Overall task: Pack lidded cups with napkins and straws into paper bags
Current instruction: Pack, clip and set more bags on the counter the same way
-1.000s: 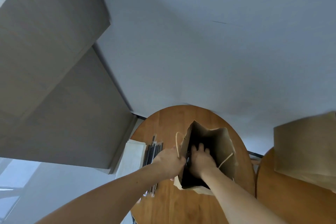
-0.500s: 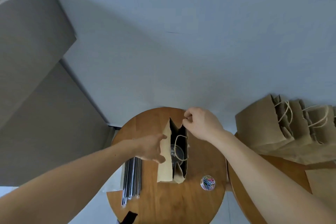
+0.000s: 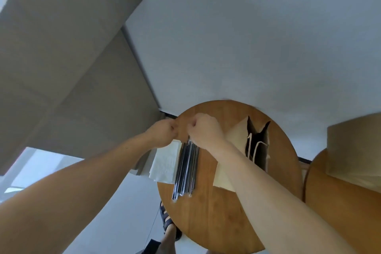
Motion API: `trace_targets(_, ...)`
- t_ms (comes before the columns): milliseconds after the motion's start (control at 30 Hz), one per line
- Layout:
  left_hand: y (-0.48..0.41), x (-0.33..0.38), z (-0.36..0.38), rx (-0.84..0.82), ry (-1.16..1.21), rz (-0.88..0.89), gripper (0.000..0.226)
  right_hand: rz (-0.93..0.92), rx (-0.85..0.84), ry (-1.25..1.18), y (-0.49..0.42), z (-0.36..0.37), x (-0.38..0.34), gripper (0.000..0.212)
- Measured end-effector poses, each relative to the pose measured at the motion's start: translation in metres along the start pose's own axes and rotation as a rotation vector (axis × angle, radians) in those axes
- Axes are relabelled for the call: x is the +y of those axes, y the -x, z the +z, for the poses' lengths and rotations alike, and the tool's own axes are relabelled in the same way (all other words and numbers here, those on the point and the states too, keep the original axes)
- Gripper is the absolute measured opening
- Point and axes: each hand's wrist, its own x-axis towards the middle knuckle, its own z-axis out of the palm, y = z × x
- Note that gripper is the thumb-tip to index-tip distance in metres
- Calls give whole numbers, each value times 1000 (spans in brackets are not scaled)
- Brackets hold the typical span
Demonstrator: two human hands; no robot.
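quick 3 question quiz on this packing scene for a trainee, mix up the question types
1. True or false: the paper bag stands open on the round table.
2. What lies between the napkins and the bag? A) straws B) a loose lid C) a roll of tape
3. Short answer: which hand is over the straws' far ends?

Key: 1 true; 2 A; 3 the right hand

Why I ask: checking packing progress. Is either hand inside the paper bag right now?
No, the left hand and right hand are both left of the open paper bag, over the napkins and straws.
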Motion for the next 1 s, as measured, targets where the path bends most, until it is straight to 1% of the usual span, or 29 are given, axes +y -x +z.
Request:
trace_targets(67,2,-28,9,9,79,-99,30,94,-93,-28,-11,41,12,32)
trace_targets(133,2,-53,20,10,108,-182,35,171,-166,-18,-19,81,30,30)
trace_targets(200,-4,-76,31,1,129,-219,41,201,-221,55,-25,116,49,31)
trace_targets(367,-19,-111,47,6,233,-304,40,317,-241,127,-36,177,77,47)
trace_targets(433,-25,-118,52,-2,263,-326,40,353,-254,118,-40,196,83,47)
trace_targets(500,-29,-123,57,-17,291,-332,40,382,-246,111,-42,207,87,46)
trace_targets(567,-30,-127,62,-31,316,-317,40,374,-215,135,-45,215,89,45)
trace_targets(667,-28,-133,65,-45,349,-306,39,366,-167,158,-52,220,90,43)
trace_targets(767,-27,-138,64,-62,355,-318,39,383,-158,187,-58,220,93,42)
trace_targets(867,-25,-142,63,-60,356,-333,37,356,-153,250,-58,220,94,40)
trace_targets(1000,-23,-145,62,-61,386,-340,36,311,-133,260,-57,221,95,41)
